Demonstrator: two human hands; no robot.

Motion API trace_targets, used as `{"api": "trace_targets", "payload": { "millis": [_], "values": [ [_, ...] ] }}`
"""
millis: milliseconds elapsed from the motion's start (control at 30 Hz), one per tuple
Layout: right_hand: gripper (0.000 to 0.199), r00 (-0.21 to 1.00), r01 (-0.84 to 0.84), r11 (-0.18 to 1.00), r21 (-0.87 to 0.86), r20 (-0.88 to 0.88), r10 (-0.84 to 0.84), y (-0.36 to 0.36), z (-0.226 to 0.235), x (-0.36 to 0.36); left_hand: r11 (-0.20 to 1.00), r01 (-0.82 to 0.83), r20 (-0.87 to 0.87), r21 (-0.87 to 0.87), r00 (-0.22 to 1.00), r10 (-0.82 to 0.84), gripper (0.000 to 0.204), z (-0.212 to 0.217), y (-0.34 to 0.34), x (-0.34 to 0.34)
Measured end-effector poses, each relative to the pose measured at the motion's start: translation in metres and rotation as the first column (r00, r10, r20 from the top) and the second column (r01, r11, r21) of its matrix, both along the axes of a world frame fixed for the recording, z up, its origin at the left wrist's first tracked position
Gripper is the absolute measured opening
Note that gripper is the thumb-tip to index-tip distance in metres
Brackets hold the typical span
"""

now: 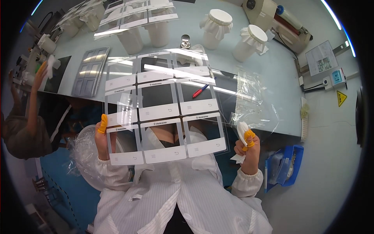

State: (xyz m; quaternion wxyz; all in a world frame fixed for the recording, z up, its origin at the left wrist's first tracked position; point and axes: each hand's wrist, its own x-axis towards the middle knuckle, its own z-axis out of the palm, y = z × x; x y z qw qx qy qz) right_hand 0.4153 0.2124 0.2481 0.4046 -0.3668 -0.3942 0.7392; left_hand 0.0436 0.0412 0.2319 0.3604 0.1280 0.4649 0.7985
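Left hand (102, 137) fingers pinching clear panel sheet (163, 113) by one edge only; right hand (246, 146) fingers clenched on white wipe (242, 130). Risk: sheet flexing, slipping onto worktop (272, 78).

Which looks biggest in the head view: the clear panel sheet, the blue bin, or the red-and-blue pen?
1. Clear panel sheet, largest, though the left hand holds it close to the camera.
2. Blue bin.
3. Red-and-blue pen, smallest.

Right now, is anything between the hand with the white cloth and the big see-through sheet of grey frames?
Nothing visible. The right hand with its white wiping cloth sits beside the clear sheet of grey-framed panels, which the left hand holds up.
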Motion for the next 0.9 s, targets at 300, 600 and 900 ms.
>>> {"api": "trace_targets", "payload": {
  "millis": [300,600,900],
  "values": [
    [0.05,0.768,-0.531,0.782,-0.327,-0.574,0.282,-0.036,-0.007,-0.031,0.998,0.024,-0.048,0.062,0.999,-0.021,0.022,-0.008,-0.007,-0.006],
    [0.047,0.863,-0.314,0.887,-0.338,-0.492,0.118,-0.04,0.008,-0.048,1.0,-0.023,0.017,0.021,1.0,0.023,0.023,-0.003,-0.01,-0.007],
    [0.052,0.992,0.062,0.992,0.108,-0.113,-0.05,-0.03,0.017,-0.045,0.993,-0.098,-0.123,-0.069,0.988,0.089,0.024,-0.011,-0.019,-0.016]
  ]
}}
